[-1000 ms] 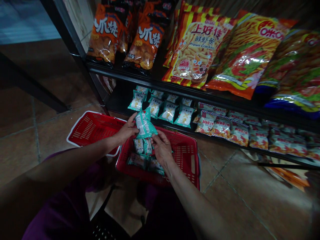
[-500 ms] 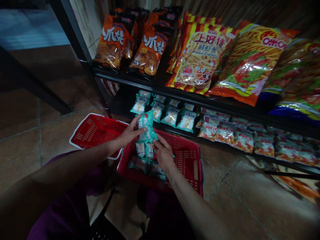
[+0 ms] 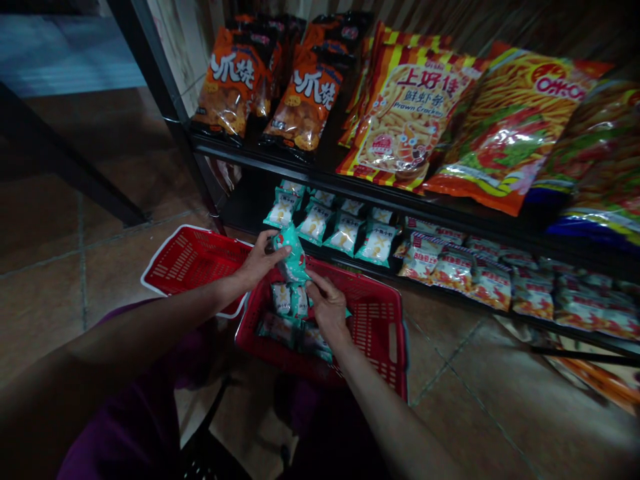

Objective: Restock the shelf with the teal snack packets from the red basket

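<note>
My left hand [image 3: 261,261] grips a small teal snack packet [image 3: 291,255] and holds it above a red plastic basket [image 3: 380,333]. My right hand [image 3: 327,306] pinches the lower edge of the same packet, its fingers closed. More teal packets [image 3: 290,313] lie inside that basket, below both hands. On the bottom shelf just beyond, matching teal packets [image 3: 345,230] stand in rows.
A second red basket [image 3: 185,263] lies on the tiled floor to the left. The dark shelf frame [image 3: 320,177] carries large orange and striped snack bags [image 3: 405,113] above, and small red packets [image 3: 480,277] fill the lower shelf at right.
The teal packet has turned and folded tighter between my hands and sits a little lower. The view has shifted slightly.
</note>
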The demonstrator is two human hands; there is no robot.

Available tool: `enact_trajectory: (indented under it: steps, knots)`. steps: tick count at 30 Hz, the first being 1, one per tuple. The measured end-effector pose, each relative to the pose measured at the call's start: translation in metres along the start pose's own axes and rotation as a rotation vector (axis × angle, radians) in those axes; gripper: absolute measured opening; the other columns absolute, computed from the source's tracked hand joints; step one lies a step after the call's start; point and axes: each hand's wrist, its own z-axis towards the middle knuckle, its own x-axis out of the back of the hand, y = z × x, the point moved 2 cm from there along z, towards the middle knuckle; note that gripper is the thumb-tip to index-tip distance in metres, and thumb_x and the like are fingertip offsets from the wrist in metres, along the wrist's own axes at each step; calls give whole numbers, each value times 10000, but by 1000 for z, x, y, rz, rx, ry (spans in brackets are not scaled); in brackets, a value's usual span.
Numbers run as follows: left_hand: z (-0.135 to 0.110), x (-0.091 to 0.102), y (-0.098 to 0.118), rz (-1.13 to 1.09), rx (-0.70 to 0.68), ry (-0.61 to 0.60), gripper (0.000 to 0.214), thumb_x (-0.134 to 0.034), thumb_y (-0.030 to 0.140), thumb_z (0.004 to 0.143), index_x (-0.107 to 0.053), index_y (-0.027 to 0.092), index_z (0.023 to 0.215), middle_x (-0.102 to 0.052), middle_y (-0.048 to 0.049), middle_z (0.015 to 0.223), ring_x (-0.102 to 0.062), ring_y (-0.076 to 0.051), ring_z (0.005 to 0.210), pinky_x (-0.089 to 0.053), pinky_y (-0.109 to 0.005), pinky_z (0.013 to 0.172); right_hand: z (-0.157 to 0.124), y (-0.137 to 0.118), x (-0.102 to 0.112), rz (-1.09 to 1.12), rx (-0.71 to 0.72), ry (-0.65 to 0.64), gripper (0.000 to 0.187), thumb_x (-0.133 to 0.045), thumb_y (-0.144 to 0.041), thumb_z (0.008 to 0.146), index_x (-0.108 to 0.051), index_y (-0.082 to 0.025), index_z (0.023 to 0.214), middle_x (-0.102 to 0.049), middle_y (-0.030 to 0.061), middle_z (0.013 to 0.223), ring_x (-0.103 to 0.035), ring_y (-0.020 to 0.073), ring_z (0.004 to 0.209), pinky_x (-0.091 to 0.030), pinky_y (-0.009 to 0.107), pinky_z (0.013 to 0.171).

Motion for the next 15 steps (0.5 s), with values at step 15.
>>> enact_trajectory:
  steps: [15]
  knots:
    - [2,6,-5,-80,81,131,327,-617,510,735,-485,225,825,-545,-12,837,-551,-159,747,-451,-249,585,-6,-18,-2,-190,245,-121,284,-587,-208,760,-738,-354,950,-591,-8,729,-532,150,716,-395,273,663]
